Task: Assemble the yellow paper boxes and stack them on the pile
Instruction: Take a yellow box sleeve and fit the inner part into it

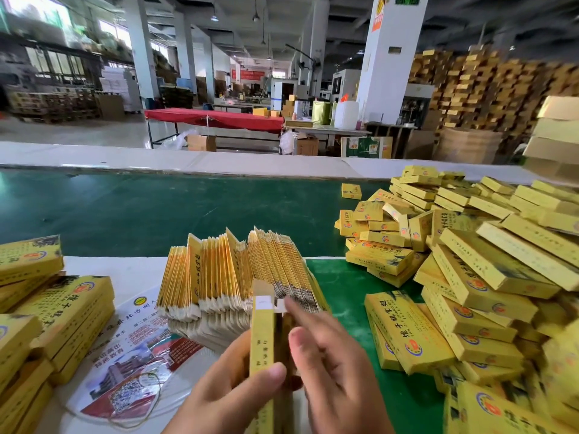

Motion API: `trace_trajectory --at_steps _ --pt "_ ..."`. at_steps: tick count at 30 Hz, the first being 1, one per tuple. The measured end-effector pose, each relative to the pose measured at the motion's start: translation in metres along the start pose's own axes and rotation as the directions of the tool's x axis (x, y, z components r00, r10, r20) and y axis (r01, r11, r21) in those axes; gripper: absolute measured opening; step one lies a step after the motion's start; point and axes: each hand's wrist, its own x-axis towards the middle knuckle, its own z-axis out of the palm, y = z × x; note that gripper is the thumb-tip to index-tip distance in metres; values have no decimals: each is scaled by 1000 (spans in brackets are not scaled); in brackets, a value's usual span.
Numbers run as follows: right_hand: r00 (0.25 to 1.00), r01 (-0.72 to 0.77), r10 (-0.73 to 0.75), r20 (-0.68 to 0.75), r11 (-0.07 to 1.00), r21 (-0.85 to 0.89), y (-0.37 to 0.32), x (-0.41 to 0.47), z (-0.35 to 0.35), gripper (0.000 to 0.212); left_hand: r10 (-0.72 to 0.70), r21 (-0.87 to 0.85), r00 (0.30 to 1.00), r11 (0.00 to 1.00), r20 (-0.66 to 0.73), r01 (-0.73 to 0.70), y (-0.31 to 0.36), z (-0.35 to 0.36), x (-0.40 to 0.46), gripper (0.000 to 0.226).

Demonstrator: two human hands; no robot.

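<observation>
On the left side of the table (131, 270) sits a small stack of boxes (59, 311), lying partly on a printed paper sheet (138, 355). Next comes a thick bundle of flat boxes (232, 277) standing on edge, waiting to be folded. Right in front of it, the left hand (232, 383) grips one yellow box (262, 336) upright, thumb curled across its front. The right hand (332, 364) is up against the same box with its fingers (297, 308) stretched out straight, touching the white flap (269, 303) at the top. That flap looks not yet tucked in. If the fingers push too hard or at a slant, I think the flap could bend or crease and not slide inside. The bundle stands very near, so a bumped elbow or box might knock it over. Farther right lies the big pile of finished boxes (470, 270) on the green mat (344, 296). It looks loose and messy, so a box dropped on carelessly might slide off.
</observation>
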Motion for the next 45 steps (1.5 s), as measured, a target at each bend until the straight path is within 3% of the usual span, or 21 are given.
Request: trace_trajectory --at_steps 2,4,7,13,19,23,25,27,30,36,42,45 --pt "999 -5 4 -44 999 -38 -1 1 -2 41 -78 -90 996 993 -49 74 2 -4 -1 33" --pt "998 -20 17 -61 999 -51 0 2 -3 35 -124 -173 990 979 -75 109 3 -5 -5 29" --pt "997 -48 51 -51 997 67 1 1 -3 36 -158 -328 986 929 61 169 7 -4 -8 54" --pt "995 -72 55 79 971 230 4 -1 -9 34 -81 -393 966 903 244 175 4 -15 -8 60" --pt "982 -16 -38 187 960 279 6 3 -14 19 55 -420 918 899 392 125 -1 -18 -6 46" --pt "988 57 -85 128 977 206 8 5 -13 26 -35 -309 975 945 220 104 -4 -15 -6 47" --pt "993 79 -91 74 984 158 11 7 -12 34 -11 -229 986 972 164 49 -2 -11 -6 45" --pt "994 86 -94 49 987 137 12 7 -12 40 138 -82 990 988 41 -134 -3 -8 -3 43" --pt "995 76 -82 54 991 110 13 7 -13 47 340 28 925 940 -171 -341 -7 -6 1 46" --pt "996 57 -64 61 992 110 13 9 -15 42 324 66 938 946 -122 -318 -10 -13 3 49" --pt "994 79 -85 63 992 95 11 8 -15 46 271 170 963 949 0 -267 -11 -14 4 23" --pt "993 73 -82 86 992 99 13 7 -14 46 258 213 966 946 -35 -245 -10 -15 4 30"
